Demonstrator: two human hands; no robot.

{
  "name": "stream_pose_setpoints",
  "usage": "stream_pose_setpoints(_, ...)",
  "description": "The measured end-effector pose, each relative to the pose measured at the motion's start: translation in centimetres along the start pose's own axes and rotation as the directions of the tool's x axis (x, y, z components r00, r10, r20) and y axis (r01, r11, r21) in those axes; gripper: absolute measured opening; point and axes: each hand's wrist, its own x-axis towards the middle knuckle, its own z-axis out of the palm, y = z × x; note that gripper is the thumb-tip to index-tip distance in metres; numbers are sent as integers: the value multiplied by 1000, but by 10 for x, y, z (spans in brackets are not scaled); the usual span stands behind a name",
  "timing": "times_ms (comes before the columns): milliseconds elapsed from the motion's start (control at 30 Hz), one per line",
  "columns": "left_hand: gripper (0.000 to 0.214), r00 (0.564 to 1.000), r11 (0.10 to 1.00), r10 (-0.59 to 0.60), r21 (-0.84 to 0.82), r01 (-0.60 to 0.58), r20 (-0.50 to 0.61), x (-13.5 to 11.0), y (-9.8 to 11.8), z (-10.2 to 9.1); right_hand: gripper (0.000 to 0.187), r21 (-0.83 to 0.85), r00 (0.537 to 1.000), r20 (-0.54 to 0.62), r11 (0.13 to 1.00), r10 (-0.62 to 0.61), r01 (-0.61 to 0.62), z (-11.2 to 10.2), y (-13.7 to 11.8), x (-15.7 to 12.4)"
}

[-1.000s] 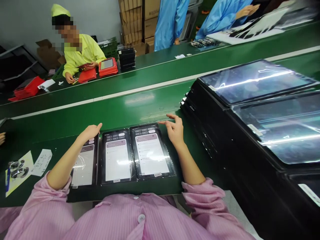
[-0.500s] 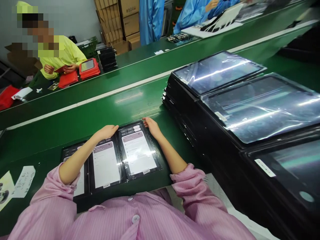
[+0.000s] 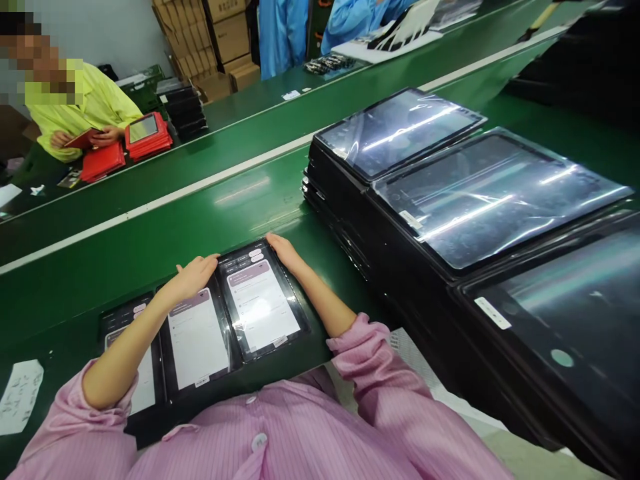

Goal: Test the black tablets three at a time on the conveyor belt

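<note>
Tablet at right [image 3: 263, 307]: flat on the green bench [image 3: 240, 200], screen lit, between the two hands, a small label at its near edge.
Left hand [image 3: 196, 275]: palm down above the far end of the middle tablet [image 3: 197, 343], fingertips at the far left corner of the tablet at right; most fingers lie close together, one digit stands apart, and whether they pinch the edge I cannot tell.
Right hand [image 3: 283, 249]: at the far right corner of the same tablet, fingers bent together at its edge; their grip is too hidden to tell.
Left tablet [image 3: 146, 380]: beside the middle one, lit, partly covered by the left forearm.
Stacks: three to the right, the far stack [image 3: 400, 133], the central stack [image 3: 490, 193] and the near stack [image 3: 565, 313], each topped with a glossy dark screen.
Paper slip [image 3: 21, 397]: at the near left, handwritten.
Co-worker in yellow [image 3: 100, 100]: far left, holding a dark red item near red cases [image 3: 149, 139].
Blue garments [image 3: 283, 40]: far side, near brown cartons [image 3: 227, 33].
</note>
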Motion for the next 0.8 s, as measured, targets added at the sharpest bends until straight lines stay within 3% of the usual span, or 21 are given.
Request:
stream_pose_setpoints(133, 66, 998, 993, 36, 111, -31, -46, -6, -3, 12, 86, 213, 995, 97, 977, -21, 0, 4, -14, -6)
stream_pose_setpoints(233, 65, 995, 994, 103, 41, -103, 11, -3, -18, 8, 88, 324, 989, 141, 946, -38, -10, 4, -14, -6)
stream_pose_setpoints(400, 73, 981, 990, 120, -97, -106, 153, 3, -49, -10, 60, 37, 999, -42, 999, -11, 13, 7, 6, 3)
stream_pose_setpoints(633, 81, 979, 976, 180, -142, -165, 93, -3, -52, -5, 93, -62, 995, -69, 996, -71, 67, 10, 25, 10)
stream_pose_setpoints(700, 79, 987, 980, 133, -158, -117, 95, -12, -68, -11, 93, -68, 994, -69, 995, -84, 80, 7, 28, 10)
stream_pose_setpoints(800, 71, 997, 997, -42, -67, 46, 65, -36, -112, -26, 83, -54, 993, -69, 995, -91, 87, 3, 33, 11)
